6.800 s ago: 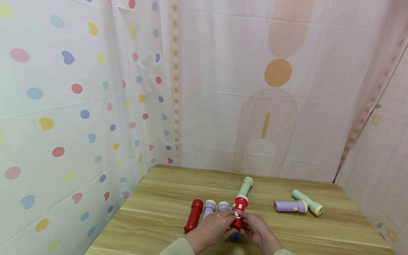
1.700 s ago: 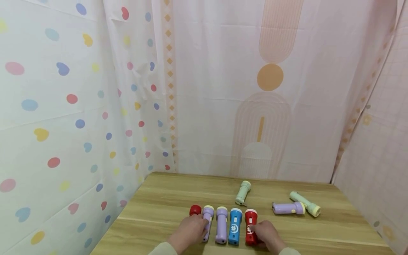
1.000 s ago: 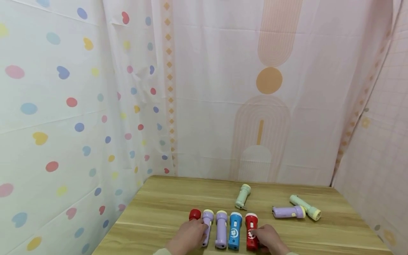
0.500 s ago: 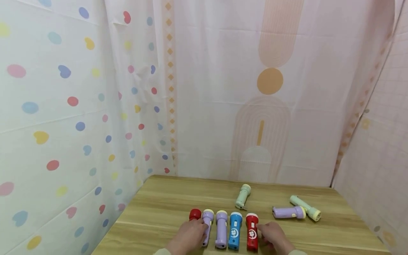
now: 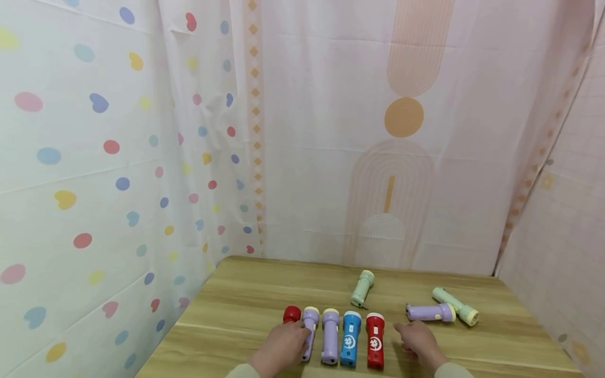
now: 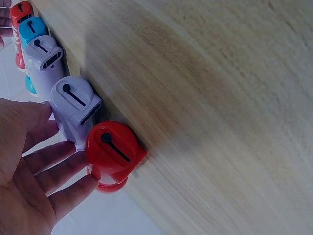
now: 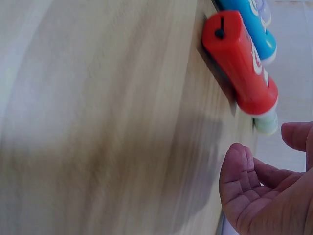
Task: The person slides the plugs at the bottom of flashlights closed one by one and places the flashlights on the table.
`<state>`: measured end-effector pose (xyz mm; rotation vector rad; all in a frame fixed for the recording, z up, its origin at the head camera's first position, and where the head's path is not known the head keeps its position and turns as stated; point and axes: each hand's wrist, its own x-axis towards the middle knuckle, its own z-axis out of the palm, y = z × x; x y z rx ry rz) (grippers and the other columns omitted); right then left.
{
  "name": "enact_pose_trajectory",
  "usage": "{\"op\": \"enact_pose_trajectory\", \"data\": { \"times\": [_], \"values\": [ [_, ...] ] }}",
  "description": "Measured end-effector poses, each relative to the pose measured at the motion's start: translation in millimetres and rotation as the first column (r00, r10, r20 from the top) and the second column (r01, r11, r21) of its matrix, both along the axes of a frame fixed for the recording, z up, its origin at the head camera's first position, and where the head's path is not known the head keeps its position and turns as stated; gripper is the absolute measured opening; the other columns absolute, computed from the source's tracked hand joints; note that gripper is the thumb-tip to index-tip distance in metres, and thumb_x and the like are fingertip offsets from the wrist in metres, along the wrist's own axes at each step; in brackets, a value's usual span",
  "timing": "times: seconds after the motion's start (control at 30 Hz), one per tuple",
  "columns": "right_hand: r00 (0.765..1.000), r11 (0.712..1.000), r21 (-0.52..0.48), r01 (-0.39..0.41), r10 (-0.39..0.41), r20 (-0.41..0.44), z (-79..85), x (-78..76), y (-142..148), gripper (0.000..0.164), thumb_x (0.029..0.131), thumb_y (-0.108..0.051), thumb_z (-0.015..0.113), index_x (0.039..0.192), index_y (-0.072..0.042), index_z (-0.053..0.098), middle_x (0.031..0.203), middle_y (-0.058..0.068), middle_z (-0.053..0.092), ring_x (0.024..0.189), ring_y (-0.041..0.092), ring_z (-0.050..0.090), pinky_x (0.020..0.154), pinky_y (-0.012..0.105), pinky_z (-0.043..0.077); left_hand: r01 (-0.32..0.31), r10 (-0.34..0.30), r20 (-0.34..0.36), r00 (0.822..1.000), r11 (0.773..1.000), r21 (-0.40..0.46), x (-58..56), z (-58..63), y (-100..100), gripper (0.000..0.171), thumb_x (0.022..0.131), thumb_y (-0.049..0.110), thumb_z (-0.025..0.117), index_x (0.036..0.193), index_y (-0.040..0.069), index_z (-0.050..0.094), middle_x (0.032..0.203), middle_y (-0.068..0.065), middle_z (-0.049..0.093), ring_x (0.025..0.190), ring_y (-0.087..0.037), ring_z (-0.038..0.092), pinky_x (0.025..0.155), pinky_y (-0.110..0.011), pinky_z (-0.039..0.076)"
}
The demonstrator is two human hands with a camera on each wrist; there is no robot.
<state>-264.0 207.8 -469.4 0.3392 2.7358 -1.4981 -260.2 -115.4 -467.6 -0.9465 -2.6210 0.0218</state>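
Note:
A row of flashlights lies on the wooden table in the head view. From the left come a plain red flashlight (image 5: 291, 314), two purple flashlights (image 5: 310, 318) (image 5: 330, 338), a blue flashlight (image 5: 350, 341) and a red flashlight with a white print (image 5: 375, 336). My left hand (image 5: 281, 346) rests over the two leftmost; in the left wrist view its extended fingertips touch the plain red flashlight (image 6: 111, 152) and its thumb lies by the neighbouring purple one (image 6: 73, 105). My right hand (image 5: 419, 341) holds nothing, fingers loosely bent, just right of the printed red flashlight (image 7: 239, 63).
Behind the row lies a green flashlight (image 5: 362, 289). To the right, a purple flashlight (image 5: 427, 313) lies against another green flashlight (image 5: 465, 312). The wooden table (image 5: 264, 278) meets patterned curtains (image 5: 307, 157) at the back and sides.
The printed red flashlight, earlier held in both hands, now lies at the row's right end beside the blue one. My right hand has let go of it and moved right. My left hand has barely moved lately.

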Motion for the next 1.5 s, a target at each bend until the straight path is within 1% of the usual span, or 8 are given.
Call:
{"op": "enact_pose_trajectory", "data": {
  "times": [0.1,0.37,0.67,0.8,0.93,1.07,1.27,1.5],
  "values": [
    [1.0,1.0,-0.014,0.005,-0.005,-0.012,7.2,-0.9,7,0.042,0.093,-0.026,0.058,0.104,0.015,0.058,0.078,0.014,0.058,0.066,0.022,0.058,0.056,0.036,0.053,0.002,-0.002,-0.003,1.0,1.0,0.004,-1.2,0.8,1,0.012,0.08,0.016,0.076,0.079,0.015,0.064,0.076,0.003,0.057,0.062,-0.011,0.054,0.052,-0.027,0.045],
    [0.999,1.0,-0.029,0.012,-0.013,-0.037,19.0,-5.4,22,0.039,0.093,-0.026,0.057,0.097,0.013,0.058,0.069,0.011,0.053,0.06,0.02,0.055,0.054,0.035,0.051,-0.008,0.008,-0.039,0.999,1.0,-0.012,-2.8,0.6,3,0.013,0.08,0.02,0.079,0.079,0.015,0.066,0.076,0.003,0.058,0.062,-0.011,0.056,0.052,-0.028,0.046],
    [0.999,0.999,-0.027,0.023,-0.023,0.025,26.2,-9.5,29,0.038,0.096,-0.029,0.054,0.094,0.009,0.056,0.073,0.01,0.05,0.065,0.02,0.053,0.058,0.034,0.051,-0.016,0.016,-0.043,0.999,1.0,-0.021,-3.0,0.2,3,0.014,0.079,0.021,0.079,0.08,0.016,0.067,0.077,0.003,0.058,0.063,-0.011,0.057,0.052,-0.028,0.046],
    [0.999,1.0,-0.008,0.026,-0.026,0.038,27.4,-12.4,33,0.04,0.096,-0.03,0.053,0.097,0.01,0.054,0.075,0.012,0.05,0.067,0.022,0.052,0.059,0.035,0.052,-0.01,0.009,-0.04,0.999,1.0,-0.015,-3.1,0.0,2,0.013,0.079,0.02,0.079,0.081,0.016,0.067,0.078,0.003,0.058,0.064,-0.011,0.057,0.052,-0.028,0.046],
    [0.999,1.0,-0.003,0.029,-0.029,0.03,27.6,-12.8,37,0.044,0.095,-0.03,0.052,0.101,0.014,0.051,0.078,0.015,0.051,0.069,0.023,0.053,0.059,0.034,0.052,-0.017,0.017,-0.008,1.0,1.0,-0.022,-2.8,0.8,1,0.012,0.081,0.02,0.078,0.082,0.015,0.067,0.079,0.003,0.059,0.065,-0.01,0.056,0.053,-0.027,0.046],
    [0.999,1.0,-0.013,0.029,-0.028,0.045,27.4,-13.3,43,0.051,0.098,-0.032,0.049,0.11,0.018,0.046,0.086,0.02,0.053,0.074,0.026,0.054,0.061,0.034,0.051,-0.02,0.021,0.012,1.0,0.999,-0.029,-1.9,1.1,0,0.012,0.082,0.02,0.077,0.083,0.015,0.067,0.078,0.003,0.058,0.063,-0.01,0.055,0.053,-0.027,0.046],
    [0.997,0.999,-0.003,0.042,-0.041,0.069,27.4,-15.0,50,0.062,0.098,-0.032,0.049,0.122,0.024,0.039,0.096,0.029,0.054,0.078,0.03,0.059,0.064,0.037,0.053,-0.008,0.008,-0.012,1.0,1.0,-0.028,-1.0,-0.5,-1,0.012,0.081,0.021,0.078,0.082,0.016,0.066,0.077,0.003,0.057,0.063,-0.01,0.055,0.053,-0.027,0.045],
    [0.996,0.997,0.028,0.068,-0.069,0.05,25.8,-16.3,59,0.064,0.096,-0.034,0.05,0.122,0.024,0.04,0.097,0.031,0.054,0.071,0.026,0.059,0.06,0.036,0.053,-0.003,0.003,-0.02,1.0,1.0,-0.022,0.4,0.5,-1,0.013,0.081,0.021,0.078,0.082,0.016,0.067,0.077,0.004,0.058,0.063,-0.01,0.055,0.053,-0.027,0.046]
  ]
}}
